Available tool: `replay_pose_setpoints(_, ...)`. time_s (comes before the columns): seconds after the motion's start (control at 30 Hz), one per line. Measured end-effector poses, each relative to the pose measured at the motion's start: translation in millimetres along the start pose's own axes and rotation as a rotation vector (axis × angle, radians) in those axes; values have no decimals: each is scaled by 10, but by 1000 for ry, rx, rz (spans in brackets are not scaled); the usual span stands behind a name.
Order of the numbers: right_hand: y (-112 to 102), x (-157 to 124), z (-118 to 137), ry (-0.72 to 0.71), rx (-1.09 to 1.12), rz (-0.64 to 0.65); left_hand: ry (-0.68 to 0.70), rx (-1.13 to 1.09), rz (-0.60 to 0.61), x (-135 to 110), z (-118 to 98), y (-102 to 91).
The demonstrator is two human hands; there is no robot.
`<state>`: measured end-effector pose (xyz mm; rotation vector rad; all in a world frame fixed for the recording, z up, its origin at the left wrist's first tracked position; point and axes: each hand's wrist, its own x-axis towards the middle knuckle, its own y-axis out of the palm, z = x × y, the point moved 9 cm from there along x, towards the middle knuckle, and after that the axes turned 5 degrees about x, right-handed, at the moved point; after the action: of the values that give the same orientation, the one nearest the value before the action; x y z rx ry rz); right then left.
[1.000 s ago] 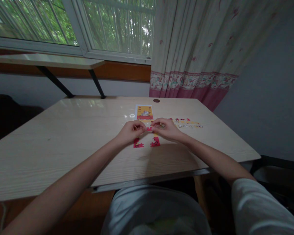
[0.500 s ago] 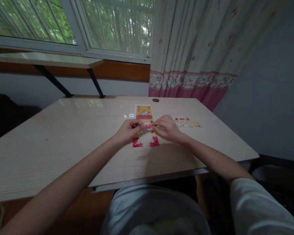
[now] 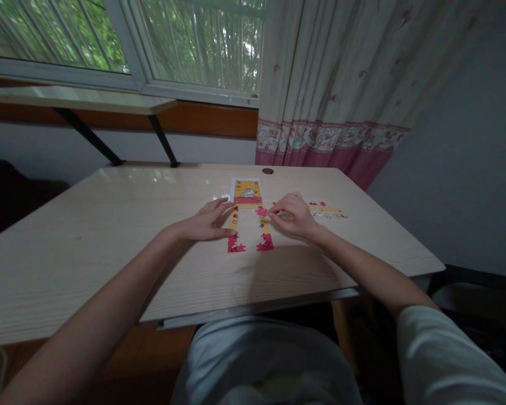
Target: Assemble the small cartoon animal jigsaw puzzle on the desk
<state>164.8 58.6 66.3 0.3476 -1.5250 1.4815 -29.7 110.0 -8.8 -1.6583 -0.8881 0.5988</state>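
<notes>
Presently a red piece [image 3: 262, 211] is pinched in the right hand [image 3: 294, 216] at the far-right corner of a hollow puzzle border [image 3: 265, 244], the left hand [image 3: 204, 220], spread and ungripping, along its left side, a picture card [image 3: 248, 192] toward the far edge of the desk [image 3: 109, 242].

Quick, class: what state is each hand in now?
Left hand: open, fingers spread, at the left side of the jigsaw border.
Right hand: closed, pinching a pink jigsaw piece.

Both forearms [image 3: 109, 298] stretched forward, angled inward; left hand [image 3: 200, 222] loosely spread, right hand [image 3: 297, 216] curled, apparently pinching
</notes>
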Motion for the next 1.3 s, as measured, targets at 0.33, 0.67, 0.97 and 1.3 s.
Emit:
replay_pose_setpoints(0.33,622,-179,95,111,305,490,1,91,167,-18,7,212)
replay_pose_setpoints(0.67,735,-241,193,94,311,566,28,74,146,-12,-48,199)
replay_pose_setpoints(0.97,761,-273,187,96,303,587,117,45,49,-9,-297,125)
replay_pose_setpoints(1.3,734,-280,11,210,383,681,165,12,26,8,-459,186)
